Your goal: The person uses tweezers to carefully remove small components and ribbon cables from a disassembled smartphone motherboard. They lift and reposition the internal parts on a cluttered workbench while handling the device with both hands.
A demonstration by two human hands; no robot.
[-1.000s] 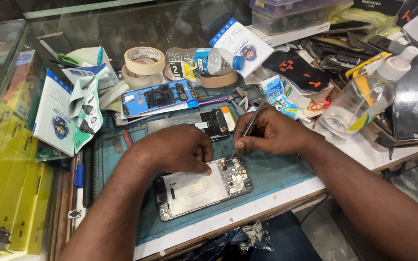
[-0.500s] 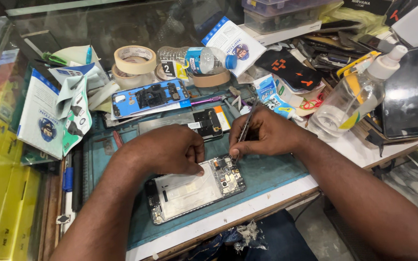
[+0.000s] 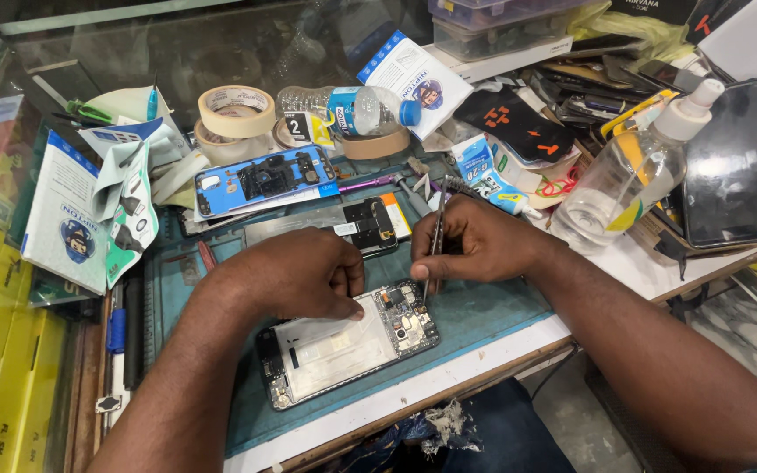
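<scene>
An opened phone (image 3: 343, 346) lies back-up on a teal work mat (image 3: 484, 311), its white inner panel and circuit board exposed. My left hand (image 3: 295, 276) presses down on the phone's upper edge, fingertips on the white panel. My right hand (image 3: 475, 245) pinches thin metal tweezers (image 3: 435, 241), held upright, their tip touching the circuit board at the phone's right end.
A blue phone frame (image 3: 260, 180) and a dark phone part (image 3: 370, 223) lie behind the mat. Tape rolls (image 3: 237, 111), a plastic bottle (image 3: 352, 107), a clear spray bottle (image 3: 633, 175), a glue tube (image 3: 492, 184), white and blue packets (image 3: 67, 219) and a black phone (image 3: 729, 166) crowd the counter.
The view has shifted slightly; both hands stay on the phone, the tweezers still at the circuit board.
</scene>
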